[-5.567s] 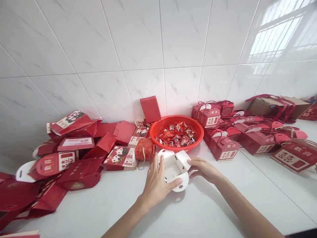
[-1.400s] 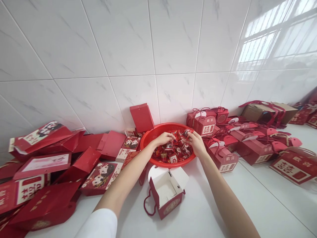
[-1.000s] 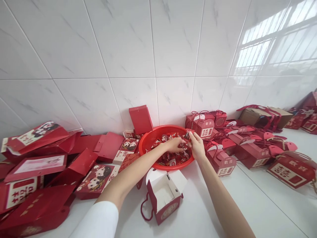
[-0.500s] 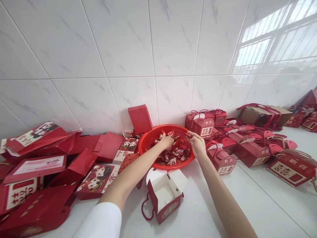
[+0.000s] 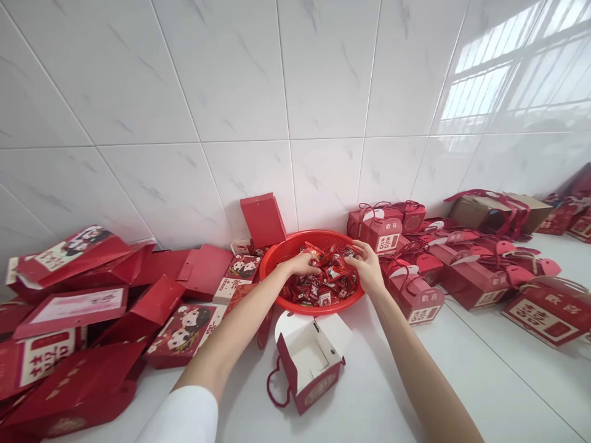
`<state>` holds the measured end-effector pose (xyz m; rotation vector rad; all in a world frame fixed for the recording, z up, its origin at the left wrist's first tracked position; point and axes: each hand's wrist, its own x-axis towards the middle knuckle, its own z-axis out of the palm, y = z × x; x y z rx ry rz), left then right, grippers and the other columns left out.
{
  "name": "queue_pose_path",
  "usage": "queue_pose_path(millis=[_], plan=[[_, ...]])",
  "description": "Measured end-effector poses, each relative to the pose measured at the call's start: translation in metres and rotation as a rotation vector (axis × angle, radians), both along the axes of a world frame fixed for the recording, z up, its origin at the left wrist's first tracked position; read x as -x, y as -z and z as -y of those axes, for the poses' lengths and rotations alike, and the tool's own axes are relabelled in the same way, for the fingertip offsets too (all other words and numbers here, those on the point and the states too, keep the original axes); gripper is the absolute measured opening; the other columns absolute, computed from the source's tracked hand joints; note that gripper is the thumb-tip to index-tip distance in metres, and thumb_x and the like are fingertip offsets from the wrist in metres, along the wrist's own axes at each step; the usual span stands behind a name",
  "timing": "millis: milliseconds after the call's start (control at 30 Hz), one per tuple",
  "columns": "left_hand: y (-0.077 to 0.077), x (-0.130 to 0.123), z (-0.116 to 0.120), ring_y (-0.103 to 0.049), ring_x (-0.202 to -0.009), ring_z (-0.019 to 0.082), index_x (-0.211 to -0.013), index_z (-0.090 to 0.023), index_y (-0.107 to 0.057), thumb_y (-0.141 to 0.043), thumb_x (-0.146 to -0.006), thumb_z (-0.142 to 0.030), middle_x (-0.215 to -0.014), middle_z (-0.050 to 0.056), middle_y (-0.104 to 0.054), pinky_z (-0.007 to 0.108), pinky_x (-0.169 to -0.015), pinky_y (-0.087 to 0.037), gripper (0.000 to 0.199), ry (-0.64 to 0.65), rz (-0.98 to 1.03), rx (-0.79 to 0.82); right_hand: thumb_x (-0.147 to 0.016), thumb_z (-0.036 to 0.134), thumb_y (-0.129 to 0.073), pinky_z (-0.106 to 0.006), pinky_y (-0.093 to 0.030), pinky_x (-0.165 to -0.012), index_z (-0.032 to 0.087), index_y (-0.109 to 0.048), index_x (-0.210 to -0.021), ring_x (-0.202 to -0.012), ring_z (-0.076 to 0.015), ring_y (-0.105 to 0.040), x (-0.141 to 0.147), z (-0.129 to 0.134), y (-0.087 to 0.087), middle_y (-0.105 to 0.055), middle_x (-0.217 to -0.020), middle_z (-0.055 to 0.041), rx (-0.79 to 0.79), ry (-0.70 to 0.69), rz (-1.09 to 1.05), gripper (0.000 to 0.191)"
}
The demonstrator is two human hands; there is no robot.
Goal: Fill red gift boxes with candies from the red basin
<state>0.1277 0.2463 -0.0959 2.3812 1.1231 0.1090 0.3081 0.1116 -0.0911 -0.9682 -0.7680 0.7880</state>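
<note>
A red perforated basket (image 5: 277, 298) stands near the wall with many small red-wrapped sweets (image 5: 318, 289) in it. Over its left half is my left hand (image 5: 303, 264), its fingers curved down round a red-wrapped sweet (image 5: 314, 249). My right hand (image 5: 365, 263) reaches in over the right rim, fingers bent round a small wrapped sweet (image 5: 349, 253). In front of the basket an open box (image 5: 318, 384), red outside and white inside, lies with its flaps spread and a dark red cord at its left.
Red boxes and panels (image 5: 92, 369) lie piled at the left, some with panda pictures. An upright red box (image 5: 263, 218) leans by the tiled wall (image 5: 323, 178). Closed red handled boxes (image 5: 475, 277) crowd the right side. Brown cardboard pieces (image 5: 475, 212) stand behind them.
My left hand has shifted slightly left, and my right hand has come further in over the basket. The sweets are heaped higher between my hands. The view has shifted slightly.
</note>
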Motion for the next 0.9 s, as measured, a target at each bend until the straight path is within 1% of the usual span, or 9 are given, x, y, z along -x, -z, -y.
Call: queue_pose_path(millis=[67, 167, 267, 367, 500, 633, 733, 833, 900], plan=[[0.0019, -0.0006, -0.0009, -0.066, -0.094, 0.025, -0.110, -0.019, -0.069, -0.072, -0.077, -0.037, -0.097, 0.006, -0.072, 0.028, -0.080, -0.049, 0.038, 0.004, 0.028, 0.008, -0.049, 0.018, -0.079, -0.037, -0.054, -0.081, 0.022, -0.066, -0.099, -0.085, -0.0210, -0.067, -0.0002, 0.0000, -0.0002, -0.072, -0.099, -0.0045, 0.013, -0.002, -0.007, 0.052], [0.0046, -0.0013, -0.0020, -0.066, -0.092, 0.024, -0.109, -0.019, -0.069, -0.069, -0.078, -0.028, -0.093, 0.005, -0.072, 0.027, -0.079, -0.049, 0.033, 0.008, 0.051, 0.021, -0.048, 0.019, -0.079, -0.037, -0.054, -0.077, 0.021, -0.068, -0.097, -0.079, -0.0206, -0.066, -0.0003, 0.0003, -0.0013, -0.073, -0.088, -0.0029, 0.025, -0.020, 0.001, 0.050], [0.0069, -0.0025, -0.0025, -0.067, -0.089, 0.024, -0.105, -0.019, -0.070, -0.071, -0.072, -0.019, -0.088, 0.004, -0.072, 0.028, -0.077, -0.049, 0.033, 0.009, 0.049, 0.030, -0.048, 0.019, -0.079, -0.037, -0.054, -0.077, 0.020, -0.070, -0.089, -0.074, -0.0197, -0.065, 0.0007, 0.0015, -0.0031, -0.073, -0.079, -0.0009, 0.023, -0.044, -0.013, 0.042], [0.0084, -0.0040, -0.0026, -0.067, -0.094, 0.026, -0.106, -0.019, -0.071, -0.069, -0.071, -0.015, -0.095, 0.006, -0.073, 0.030, -0.081, -0.049, 0.036, 0.001, 0.042, 0.035, -0.050, 0.021, -0.077, -0.037, -0.055, -0.076, 0.020, -0.071, -0.081, -0.072, -0.0201, -0.066, 0.0023, 0.0026, -0.0043, -0.073, -0.075, -0.0008, 0.024, -0.068, 0.013, 0.031], [0.0079, -0.0053, -0.0014, -0.064, -0.112, 0.028, -0.115, -0.024, -0.068, -0.075, -0.067, -0.019, -0.121, 0.007, -0.070, 0.031, -0.091, -0.048, 0.049, 0.012, 0.008, 0.071, -0.053, 0.025, -0.077, -0.037, -0.054, -0.077, 0.021, -0.071, -0.080, -0.075, -0.0210, -0.067, 0.0038, 0.0020, -0.0046, -0.075, -0.078, -0.0009, 0.010, -0.063, 0.047, 0.028], [0.0043, -0.0048, 0.0014, -0.060, -0.119, 0.031, -0.119, -0.029, -0.067, -0.088, -0.047, -0.026, -0.131, 0.005, -0.066, 0.032, -0.094, -0.047, 0.075, 0.033, -0.069, 0.136, -0.054, 0.025, -0.076, -0.037, -0.053, -0.082, 0.021, -0.069, -0.079, -0.081, -0.0213, -0.066, 0.0045, 0.0008, -0.0046, -0.074, -0.080, -0.0004, -0.013, -0.041, 0.056, 0.026], [0.0022, -0.0038, 0.0029, -0.062, -0.113, 0.034, -0.113, -0.027, -0.070, -0.092, -0.039, -0.029, -0.124, 0.007, -0.069, 0.034, -0.090, -0.048, 0.077, 0.025, -0.120, 0.177, -0.055, 0.026, -0.075, -0.037, -0.052, -0.083, 0.021, -0.068, -0.080, -0.082, -0.0213, -0.065, 0.0048, 0.0009, -0.0046, -0.073, -0.080, -0.0005, -0.016, -0.035, 0.063, 0.027], [0.0021, -0.0022, 0.0030, -0.066, -0.102, 0.034, -0.098, -0.024, -0.074, -0.093, -0.036, -0.029, -0.107, 0.006, -0.074, 0.034, -0.085, -0.049, 0.065, 0.024, -0.135, 0.208, -0.056, 0.026, -0.076, -0.037, -0.052, -0.083, 0.021, -0.068, -0.081, -0.082, -0.0214, -0.065, 0.0049, 0.0015, -0.0044, -0.073, -0.081, -0.0007, -0.007, -0.041, 0.087, 0.027], [0.0023, -0.0005, 0.0026, -0.067, -0.094, 0.031, -0.089, -0.023, -0.075, -0.093, -0.037, -0.029, -0.094, 0.003, -0.074, 0.031, -0.081, -0.048, 0.055, 0.036, -0.121, 0.225, -0.056, 0.026, -0.076, -0.037, -0.052, -0.083, 0.021, -0.068, -0.081, -0.082, -0.0214, -0.065, 0.0050, 0.0018, -0.0042, -0.073, -0.081, -0.0008, -0.006, -0.040, 0.099, 0.027]])
